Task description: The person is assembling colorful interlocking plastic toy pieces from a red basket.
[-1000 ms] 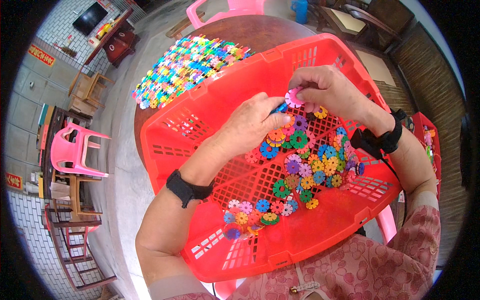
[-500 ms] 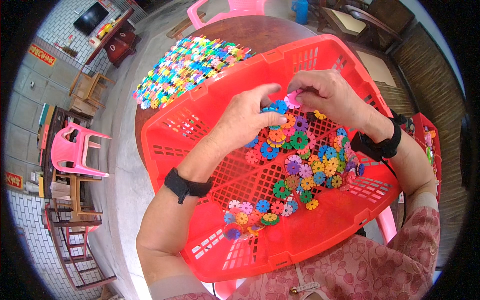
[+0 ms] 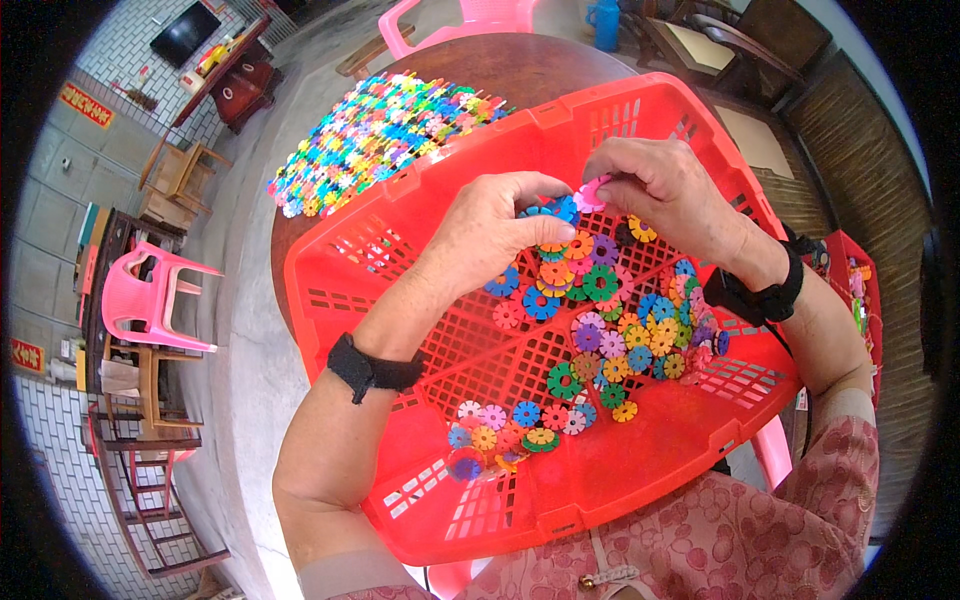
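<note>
Above the far part of a red plastic basket (image 3: 480, 170), my two hands are close together. My left hand (image 3: 495, 225) pinches a blue notched plastic disc (image 3: 563, 209) between thumb and fingers; other blue pieces there are partly covered by the fingers. In my right hand (image 3: 660, 185) a pink notched disc (image 3: 592, 194) is gripped at its edge, right beside the blue one. Whether the two discs touch I cannot tell. Loose flower-shaped discs of many colours (image 3: 600, 283) lie on the basket's grid floor below, with a smaller group (image 3: 484, 437) nearer me.
A sheet of many joined colourful discs (image 3: 375, 135) lies on the round brown table (image 3: 490, 60) beyond the basket. A pink chair (image 3: 145, 298) stands at the left, another pink chair (image 3: 400, 22) behind the table. At the right is a red container (image 3: 848, 255) with colourful items.
My left fingers have closed in on the blue disc, whereas they were more spread before. The pink disc in my right hand has turned and shifted slightly right.
</note>
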{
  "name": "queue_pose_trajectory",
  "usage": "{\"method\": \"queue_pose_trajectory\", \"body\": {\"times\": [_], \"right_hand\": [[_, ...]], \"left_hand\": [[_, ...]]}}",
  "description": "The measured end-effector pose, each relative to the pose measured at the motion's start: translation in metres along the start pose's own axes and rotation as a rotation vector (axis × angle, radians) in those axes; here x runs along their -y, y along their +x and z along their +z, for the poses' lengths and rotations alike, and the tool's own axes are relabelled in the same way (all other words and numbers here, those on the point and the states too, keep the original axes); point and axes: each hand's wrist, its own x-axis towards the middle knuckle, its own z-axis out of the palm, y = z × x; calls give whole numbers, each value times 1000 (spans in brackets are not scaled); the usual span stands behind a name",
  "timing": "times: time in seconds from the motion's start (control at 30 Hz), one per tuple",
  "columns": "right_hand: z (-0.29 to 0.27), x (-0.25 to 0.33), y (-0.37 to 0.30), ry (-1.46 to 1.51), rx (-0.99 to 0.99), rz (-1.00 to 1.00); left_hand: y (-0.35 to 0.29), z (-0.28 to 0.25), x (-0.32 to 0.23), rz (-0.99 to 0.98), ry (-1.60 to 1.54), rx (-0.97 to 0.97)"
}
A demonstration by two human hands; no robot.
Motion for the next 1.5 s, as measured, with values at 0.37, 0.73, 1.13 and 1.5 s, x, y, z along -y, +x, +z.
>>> {"method": "queue_pose_trajectory", "body": {"times": [0.37,0.73,1.13,1.5], "right_hand": [[1,5,-3,52,30,-51],[-2,7,-4,591,43,361],[2,3,-2,519,17,300],[-1,12,-2,233,22,186]], "left_hand": [[-2,2,-1,48,-1,75],[-6,0,-16,-12,-33,68],[-6,-2,-14,35,-52,57],[-6,7,-11,127,110,44]]}}
